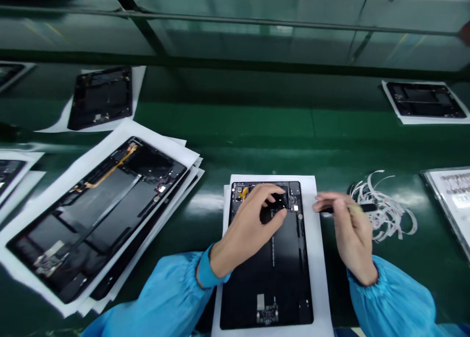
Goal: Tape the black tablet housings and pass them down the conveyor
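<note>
Blue smock sleeves [165, 298] with elastic cuffs enter from the bottom edge, nearest the camera, both forearms reaching forward over a green assembly-line bench [227, 124]. Directly beneath the hands, an open tablet chassis [268, 288] lies flat on a white paper sheet [318, 278], long axis pointing away from the wearer, dark inner face up, a small circuit board at its near end.

Left hand [249, 224] sits palm down over the chassis's far end, fingers curved onto the components there, just beside a short yellow flex cable [242, 193]. A small black piece shows under the fingertips; whether it is gripped cannot be told. Right hand [350, 224] is raised just right of the paper sheet, off the chassis, thumb and fingers pinched closed around a slim black-handled tool [362, 208], its tip aimed left toward the chassis. Only the sheet's margin lies between them.

Beyond the right hand, a loose tangle of curled white strips [385, 205] sits on the bench, and a framed printed notice [451, 195] stands at the right edge. Left of the work, a second tablet chassis [99, 219] with a gold flex cable [110, 168] rests on stacked white sheets [191, 158]. Further chassis on paper [101, 97] lie farther along the bench.
</note>
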Motion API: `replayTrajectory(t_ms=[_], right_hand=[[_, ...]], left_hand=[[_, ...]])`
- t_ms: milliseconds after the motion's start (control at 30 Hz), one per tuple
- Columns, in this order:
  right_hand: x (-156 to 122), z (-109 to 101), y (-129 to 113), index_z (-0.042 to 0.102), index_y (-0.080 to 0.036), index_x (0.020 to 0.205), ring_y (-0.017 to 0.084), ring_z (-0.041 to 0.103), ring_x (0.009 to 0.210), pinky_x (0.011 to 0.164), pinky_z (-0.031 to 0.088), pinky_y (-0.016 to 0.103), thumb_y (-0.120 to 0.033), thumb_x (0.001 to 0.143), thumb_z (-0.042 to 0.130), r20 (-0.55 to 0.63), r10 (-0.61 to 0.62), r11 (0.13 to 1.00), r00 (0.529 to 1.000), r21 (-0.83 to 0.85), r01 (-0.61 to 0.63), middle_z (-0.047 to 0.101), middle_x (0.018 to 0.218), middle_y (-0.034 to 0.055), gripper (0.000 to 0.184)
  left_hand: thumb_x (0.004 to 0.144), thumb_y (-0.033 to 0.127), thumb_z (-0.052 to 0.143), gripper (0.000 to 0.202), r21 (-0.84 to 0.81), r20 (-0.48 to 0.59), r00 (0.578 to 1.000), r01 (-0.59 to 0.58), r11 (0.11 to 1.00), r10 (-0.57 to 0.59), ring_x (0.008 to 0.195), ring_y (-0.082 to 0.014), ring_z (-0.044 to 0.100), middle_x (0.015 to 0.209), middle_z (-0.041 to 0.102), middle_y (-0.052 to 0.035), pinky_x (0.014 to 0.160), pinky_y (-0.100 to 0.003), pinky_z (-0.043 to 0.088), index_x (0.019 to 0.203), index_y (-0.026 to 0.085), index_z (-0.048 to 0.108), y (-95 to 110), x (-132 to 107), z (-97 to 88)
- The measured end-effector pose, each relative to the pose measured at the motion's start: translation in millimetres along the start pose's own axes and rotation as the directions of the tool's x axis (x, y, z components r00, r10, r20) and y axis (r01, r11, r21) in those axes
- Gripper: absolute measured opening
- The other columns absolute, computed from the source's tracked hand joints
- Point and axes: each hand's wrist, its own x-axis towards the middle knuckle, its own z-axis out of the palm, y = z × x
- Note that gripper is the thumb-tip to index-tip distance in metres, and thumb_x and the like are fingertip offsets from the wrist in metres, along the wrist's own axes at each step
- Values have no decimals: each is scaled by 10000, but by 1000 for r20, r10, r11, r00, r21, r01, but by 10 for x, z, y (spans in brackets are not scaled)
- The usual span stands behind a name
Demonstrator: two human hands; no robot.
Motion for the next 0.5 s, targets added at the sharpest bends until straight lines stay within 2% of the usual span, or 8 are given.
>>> replayTrajectory(t_ms=[67, 133, 200, 267, 367, 433, 467, 500], right_hand=[[25, 114, -146, 601, -229, 1189, 146, 657, 806, 733, 546, 296, -237, 1010, 410, 148, -52, 986, 988, -147, 74, 656, 1010, 54, 262], [59, 271, -236, 608, -227, 1178, 155, 649, 809, 727, 543, 300, -213, 983, 453, 318, -77, 923, 945, -335, 188, 624, 1032, 61, 250], [105, 427, -259, 637, -210, 1092, 158, 641, 775, 678, 541, 294, -223, 953, 515, 430, -54, 824, 901, -491, 284, 596, 1030, 63, 185], [140, 525, -263, 635, -199, 1015, 151, 637, 744, 631, 534, 275, -218, 931, 556, 481, -23, 757, 876, -565, 330, 582, 1010, 52, 117], [63, 488, -376, 607, -200, 915, 153, 652, 780, 671, 541, 265, -186, 939, 537, 490, -71, 791, 869, -503, 348, 589, 939, 32, 75], [-127, 351, -541, 601, -212, 916, 149, 659, 772, 675, 541, 249, -186, 962, 493, 484, -155, 836, 861, -400, 375, 602, 891, 28, 120], [-258, 269, -630, 607, -219, 951, 142, 662, 758, 650, 536, 231, -175, 972, 456, 493, -199, 845, 847, -351, 404, 613, 882, 29, 159], [-402, 190, -709, 617, -228, 973, 131, 664, 720, 628, 533, 214, -179, 982, 436, 533, -238, 841, 812, -305, 447, 626, 861, 25, 188]], left_hand=[[896, 171, 594, 228, -10, -111, 994, 1, 1000, -2, 895, -162, 599, 1070, 624, -30, 778, -293, 500, 1109, 250, 572, 44, -154, -142], [914, 169, 566, 161, -12, -174, 985, 8, 1000, -10, 885, -158, 603, 1032, 630, -31, 764, -280, 498, 1054, 246, 589, 66, -375, -255], [914, 158, 561, 136, -35, -143, 989, 34, 999, -39, 876, -155, 615, 1005, 640, -30, 732, -259, 502, 1009, 244, 606, 63, -620, -310], [906, 160, 568, 118, -80, -60, 994, 85, 993, -90, 851, -153, 628, 977, 656, -31, 712, -247, 508, 971, 240, 626, 54, -842, -303], [925, 236, 562, 101, -259, 93, 974, 225, 939, -208, 754, -139, 631, 907, 680, -34, 671, -231, 517, 913, 226, 661, 86, -1082, -231], [947, 338, 552, 188, -417, 179, 943, 332, 846, -281, 725, -139, 639, 856, 696, -40, 657, -223, 525, 922, 220, 696, 149, -1186, -174], [950, 398, 550, 242, -487, 204, 927, 376, 788, -316, 739, -148, 651, 849, 708, -47, 670, -229, 534, 952, 219, 713, 187, -1226, -147], [941, 457, 559, 294, -547, 218, 910, 412, 729, -352, 769, -162, 665, 859, 722, -56, 697, -242, 543, 984, 218, 726, 224, -1260, -120]])
